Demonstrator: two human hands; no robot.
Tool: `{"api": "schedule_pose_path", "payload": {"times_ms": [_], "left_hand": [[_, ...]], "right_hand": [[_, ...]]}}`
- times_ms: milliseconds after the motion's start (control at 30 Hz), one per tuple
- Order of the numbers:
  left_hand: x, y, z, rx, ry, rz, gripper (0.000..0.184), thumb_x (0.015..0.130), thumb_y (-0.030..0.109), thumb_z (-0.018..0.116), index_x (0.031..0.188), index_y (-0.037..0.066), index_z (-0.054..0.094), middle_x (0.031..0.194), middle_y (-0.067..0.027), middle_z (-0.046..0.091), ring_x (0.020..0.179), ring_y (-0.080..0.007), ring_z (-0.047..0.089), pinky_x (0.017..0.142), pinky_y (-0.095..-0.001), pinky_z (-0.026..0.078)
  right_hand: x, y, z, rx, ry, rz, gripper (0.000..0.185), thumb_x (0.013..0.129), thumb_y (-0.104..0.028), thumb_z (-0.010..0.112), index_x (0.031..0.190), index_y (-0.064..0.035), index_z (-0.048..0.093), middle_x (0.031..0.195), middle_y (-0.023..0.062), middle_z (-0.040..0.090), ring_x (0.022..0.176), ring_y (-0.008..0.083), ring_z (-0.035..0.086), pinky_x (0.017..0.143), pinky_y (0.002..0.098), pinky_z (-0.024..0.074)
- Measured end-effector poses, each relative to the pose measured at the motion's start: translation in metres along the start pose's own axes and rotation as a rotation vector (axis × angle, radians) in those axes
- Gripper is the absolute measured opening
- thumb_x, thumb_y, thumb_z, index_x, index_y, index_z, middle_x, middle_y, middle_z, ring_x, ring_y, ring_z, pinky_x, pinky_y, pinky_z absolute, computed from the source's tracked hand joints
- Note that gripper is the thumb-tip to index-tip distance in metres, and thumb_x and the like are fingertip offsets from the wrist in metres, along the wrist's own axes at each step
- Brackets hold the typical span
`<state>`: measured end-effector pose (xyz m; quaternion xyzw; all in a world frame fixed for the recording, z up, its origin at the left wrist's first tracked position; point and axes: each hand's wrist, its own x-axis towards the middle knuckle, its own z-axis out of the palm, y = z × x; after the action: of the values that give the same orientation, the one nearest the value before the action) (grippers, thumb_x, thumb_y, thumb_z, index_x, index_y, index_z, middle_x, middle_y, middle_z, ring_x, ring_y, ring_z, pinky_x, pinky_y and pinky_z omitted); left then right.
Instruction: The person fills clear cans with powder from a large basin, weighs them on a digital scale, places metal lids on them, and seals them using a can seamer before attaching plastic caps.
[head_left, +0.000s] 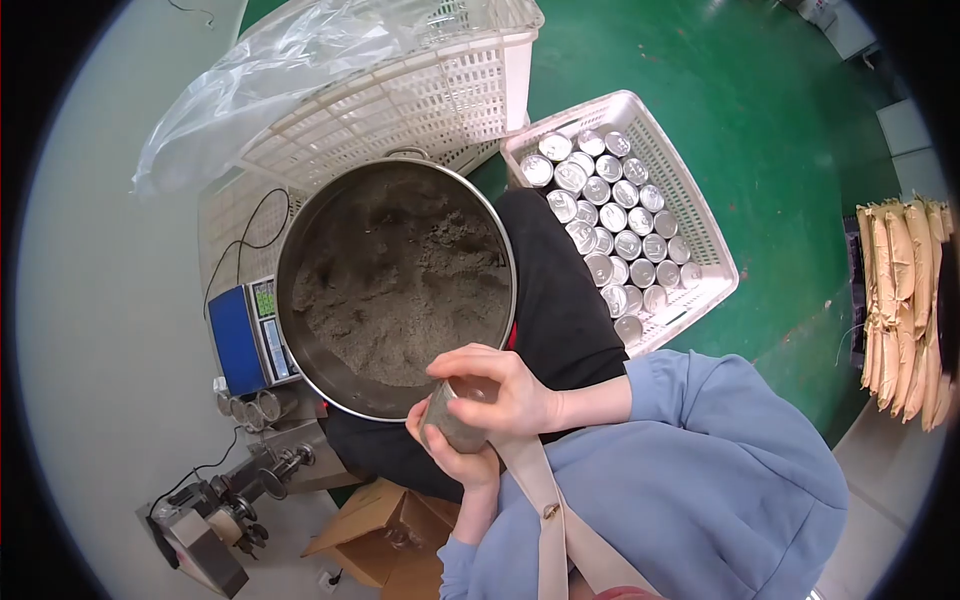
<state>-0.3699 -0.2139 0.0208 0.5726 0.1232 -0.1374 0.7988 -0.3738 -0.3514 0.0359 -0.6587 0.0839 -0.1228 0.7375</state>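
A metal can [460,428] is held between my two hands, just off the near rim of a large round pot [355,408]. My left hand [468,466] wraps around the can from below, fingers closed on its side. Curled over the can's upper end is my right hand [505,395], with its thumb against the can; what lies under the curled fingers is partly hidden. Grey-brown powder [400,320], heaped unevenly, lies in the pot in front of my hands.
Right of my leg, a white crate [700,225] holds many silver cans [613,217]. A white basket [390,110] with clear plastic [260,90] stands behind the pot. Left are a blue scale [238,340], a few containers [262,410], a machine [215,525] and a cardboard box [365,525].
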Motion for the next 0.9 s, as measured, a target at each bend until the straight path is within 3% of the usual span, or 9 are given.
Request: {"api": "schedule_pose_path", "payload": {"times_ms": [100, 167, 267, 333, 467, 567, 667, 700, 900], "left_hand": [[0.003, -0.008, 0.0, 0.153, -0.027, 0.166, 0.047, 0.106, 0.044, 0.041, 0.138, 0.008, 0.043, 0.131, -0.0126, 0.052, 0.125, -0.0285, 0.055, 0.104, -0.0432, 0.048], [0.011, -0.006, -0.002, 0.039, -0.078, -0.067, 0.048, 0.106, 0.047, 0.042, 0.139, 0.012, 0.048, 0.134, -0.0099, 0.055, 0.128, -0.0269, 0.055, 0.105, -0.0429, 0.048], [0.03, -0.003, -0.012, -0.105, -0.155, -0.419, 0.049, 0.107, 0.049, 0.043, 0.142, 0.015, 0.054, 0.137, -0.0084, 0.058, 0.129, -0.0238, 0.058, 0.102, -0.04, 0.051], [0.032, 0.001, -0.009, -0.209, -0.248, -0.619, 0.05, 0.107, 0.049, 0.044, 0.142, 0.015, 0.055, 0.138, -0.0083, 0.059, 0.13, -0.0227, 0.059, 0.102, -0.039, 0.052], [0.022, -0.013, 0.014, 0.571, -0.258, 0.461, 0.047, 0.107, 0.046, 0.045, 0.133, 0.007, 0.051, 0.126, -0.0065, 0.058, 0.118, -0.0235, 0.06, 0.101, -0.038, 0.052], [0.04, -0.015, 0.001, 0.495, -0.314, 0.12, 0.047, 0.105, 0.046, 0.048, 0.131, 0.006, 0.054, 0.129, -0.0114, 0.06, 0.119, -0.0222, 0.059, 0.104, -0.039, 0.048], [0.048, -0.013, -0.002, -0.122, -0.364, -0.588, 0.054, 0.108, 0.048, 0.042, 0.139, 0.006, 0.054, 0.133, -0.0088, 0.061, 0.123, -0.0238, 0.061, 0.105, -0.0411, 0.051], [0.042, -0.019, 0.004, -0.151, -0.286, -0.611, 0.057, 0.108, 0.05, 0.041, 0.142, 0.007, 0.055, 0.136, -0.0099, 0.062, 0.126, -0.0233, 0.061, 0.104, -0.0415, 0.052], [0.039, -0.026, 0.039, 0.394, -0.314, 0.196, 0.048, 0.105, 0.043, 0.051, 0.129, 0.002, 0.05, 0.124, -0.0116, 0.055, 0.116, -0.0228, 0.056, 0.102, -0.0373, 0.045]], "right_hand": [[0.001, 0.003, -0.007, 0.092, -0.06, 0.164, 0.04, 0.096, -0.009, 0.066, 0.134, 0.002, 0.062, 0.132, 0.0111, 0.062, 0.121, 0.0168, 0.061, 0.099, 0.0347, 0.0524], [0.004, 0.003, -0.013, 0.026, -0.092, 0.17, 0.046, 0.099, -0.019, 0.065, 0.139, 0.0027, 0.058, 0.141, 0.016, 0.057, 0.125, 0.0242, 0.061, 0.104, 0.0382, 0.05], [0.01, -0.004, -0.036, -0.498, -0.117, -0.411, 0.053, 0.098, -0.027, 0.066, 0.14, 0.0043, 0.057, 0.146, 0.0214, 0.052, 0.126, 0.0352, 0.061, 0.105, 0.0432, 0.0495], [0.008, -0.006, -0.043, -0.464, -0.126, -0.444, 0.062, 0.089, -0.029, 0.069, 0.141, 0.0023, 0.056, 0.137, 0.0228, 0.06, 0.127, 0.0397, 0.06, 0.105, 0.0427, 0.0496], [-0.003, 0.005, -0.037, -0.054, 0.007, 0.229, 0.057, 0.098, -0.025, 0.062, 0.145, 0.005, 0.05, 0.141, 0.026, 0.058, 0.135, 0.0369, 0.055, 0.112, 0.04, 0.0439], [0.001, 0.023, -0.037, 0.123, 0.085, 0.391, 0.065, 0.099, -0.029, 0.064, 0.149, 0.0069, 0.044, 0.147, 0.0267, 0.052, 0.138, 0.0386, 0.052, 0.116, 0.0417, 0.0409], [-0.01, 0.015, -0.056, -0.45, -0.045, -0.29, 0.07, 0.098, -0.032, 0.066, 0.152, 0.0052, 0.042, 0.154, 0.0261, 0.046, 0.14, 0.0386, 0.05, 0.117, 0.0425, 0.0405], [-0.013, 0.015, -0.058, -0.434, -0.042, -0.225, 0.067, 0.097, -0.029, 0.065, 0.15, 0.0054, 0.044, 0.151, 0.0259, 0.048, 0.138, 0.0386, 0.051, 0.115, 0.0429, 0.042], [-0.004, 0.024, -0.056, -0.119, 0.145, 0.069, 0.046, 0.102, -0.021, 0.052, 0.141, 0.0051, 0.05, 0.133, 0.0189, 0.056, 0.125, 0.0292, 0.056, 0.108, 0.0378, 0.0437]]}}
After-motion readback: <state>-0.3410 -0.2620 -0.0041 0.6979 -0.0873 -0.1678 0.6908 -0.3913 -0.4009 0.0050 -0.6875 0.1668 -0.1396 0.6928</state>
